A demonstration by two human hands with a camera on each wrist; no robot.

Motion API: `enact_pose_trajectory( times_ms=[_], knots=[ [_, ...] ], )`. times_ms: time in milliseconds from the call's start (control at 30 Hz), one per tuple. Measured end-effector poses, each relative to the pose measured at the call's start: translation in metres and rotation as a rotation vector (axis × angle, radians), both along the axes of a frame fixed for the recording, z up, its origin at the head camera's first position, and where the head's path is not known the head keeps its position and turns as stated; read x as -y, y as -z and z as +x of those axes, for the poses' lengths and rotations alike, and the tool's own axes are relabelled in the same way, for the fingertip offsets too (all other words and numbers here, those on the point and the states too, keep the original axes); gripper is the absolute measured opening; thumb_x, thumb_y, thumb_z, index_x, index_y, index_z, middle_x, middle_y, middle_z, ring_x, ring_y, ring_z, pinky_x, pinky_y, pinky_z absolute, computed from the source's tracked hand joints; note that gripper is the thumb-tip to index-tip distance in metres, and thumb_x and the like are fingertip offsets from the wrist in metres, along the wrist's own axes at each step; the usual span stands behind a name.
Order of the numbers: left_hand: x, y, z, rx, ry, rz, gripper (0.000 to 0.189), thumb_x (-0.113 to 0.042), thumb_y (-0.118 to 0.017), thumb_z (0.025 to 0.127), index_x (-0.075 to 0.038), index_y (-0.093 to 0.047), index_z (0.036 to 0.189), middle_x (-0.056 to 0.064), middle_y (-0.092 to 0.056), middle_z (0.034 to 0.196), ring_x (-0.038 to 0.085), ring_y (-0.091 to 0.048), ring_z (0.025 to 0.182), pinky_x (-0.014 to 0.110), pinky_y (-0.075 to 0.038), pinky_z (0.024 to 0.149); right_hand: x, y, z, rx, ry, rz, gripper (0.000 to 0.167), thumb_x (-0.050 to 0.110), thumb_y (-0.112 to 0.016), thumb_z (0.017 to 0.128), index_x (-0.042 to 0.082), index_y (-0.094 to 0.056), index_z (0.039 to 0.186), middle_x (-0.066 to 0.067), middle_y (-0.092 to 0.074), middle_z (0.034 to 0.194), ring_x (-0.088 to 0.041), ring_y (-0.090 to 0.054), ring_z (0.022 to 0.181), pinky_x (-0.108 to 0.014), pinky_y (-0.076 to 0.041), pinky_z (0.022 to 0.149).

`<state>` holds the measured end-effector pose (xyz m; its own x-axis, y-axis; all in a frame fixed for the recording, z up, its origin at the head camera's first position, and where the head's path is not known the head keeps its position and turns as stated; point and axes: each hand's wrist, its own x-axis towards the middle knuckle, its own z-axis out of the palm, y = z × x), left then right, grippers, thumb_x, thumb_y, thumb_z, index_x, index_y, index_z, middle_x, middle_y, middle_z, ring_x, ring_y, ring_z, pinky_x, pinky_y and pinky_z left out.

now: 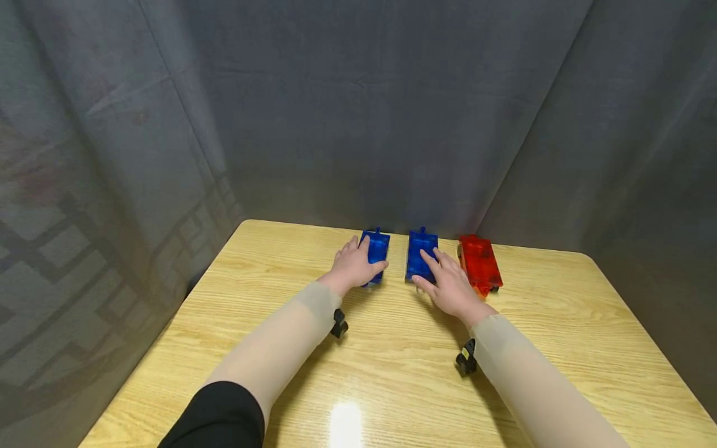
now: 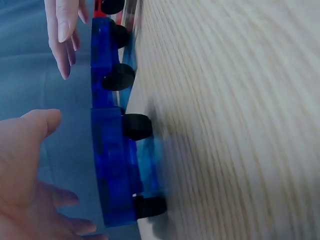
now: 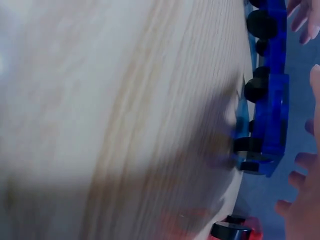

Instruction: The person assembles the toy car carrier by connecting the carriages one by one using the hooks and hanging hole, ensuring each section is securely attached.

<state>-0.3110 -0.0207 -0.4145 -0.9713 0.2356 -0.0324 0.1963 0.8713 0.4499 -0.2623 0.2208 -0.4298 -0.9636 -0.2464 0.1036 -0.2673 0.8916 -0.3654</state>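
Two blue see-through toy wagons [image 1: 378, 247] with black wheels stand side by side at the table's far edge, a small hitch knob at the back of each. My left hand [image 1: 351, 266] hovers at the left one, fingers spread and thumb apart; in the left wrist view that blue wagon [image 2: 111, 165] shows a gap from the thumb. Over the right-hand blue wagon [image 1: 421, 244] reaches my right hand [image 1: 452, 285], its fingers loosely extended. From the right wrist, fingertips [image 3: 296, 180] appear above the wagon's body [image 3: 276, 115]. Neither hand grips anything.
A red see-through toy wagon [image 1: 482, 262] stands to the right of the blue ones, just beyond my right hand, with its hitch toward me. Grey curtains [image 1: 358, 124] hang behind the wooden table [image 1: 392, 386] and along both sides. Each wrist carries a small black camera [image 1: 466, 358].
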Motion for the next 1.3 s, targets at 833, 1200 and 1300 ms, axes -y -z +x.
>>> enact_pose_trajectory(
  times_ms=[833,1200,1300],
  knots=[
    [-0.037,0.01,-0.01,0.089,-0.205,0.005,0.102,-0.051,-0.067,0.091,-0.005,-0.008,0.159,0.022,-0.016,0.159,0.037,-0.028,0.141,0.048,-0.028,0.113,0.007,0.005,-0.006,0.034,0.052,0.047,0.051,0.028,-0.041,0.108,0.017,-0.032,0.156,-0.02,-0.02,0.16,-0.042,-0.014,0.146,-0.062,-0.009,0.114],
    [-0.034,0.011,-0.005,0.072,-0.209,-0.007,0.1,-0.048,-0.068,0.09,-0.004,-0.01,0.159,0.023,-0.025,0.154,0.039,-0.038,0.132,0.048,-0.037,0.106,0.011,0.01,-0.007,0.042,0.066,0.04,0.051,0.032,-0.041,0.108,0.02,-0.032,0.157,-0.018,-0.02,0.161,-0.041,-0.014,0.146,-0.06,-0.009,0.115],
    [-0.031,0.012,-0.006,0.059,-0.203,-0.013,0.101,-0.048,-0.068,0.09,-0.004,-0.01,0.159,0.023,-0.025,0.154,0.039,-0.037,0.133,0.048,-0.038,0.106,0.013,0.012,-0.009,0.042,0.077,0.041,0.051,0.033,-0.041,0.108,0.021,-0.032,0.157,-0.016,-0.02,0.161,-0.039,-0.014,0.147,-0.059,-0.01,0.116]
  ],
)
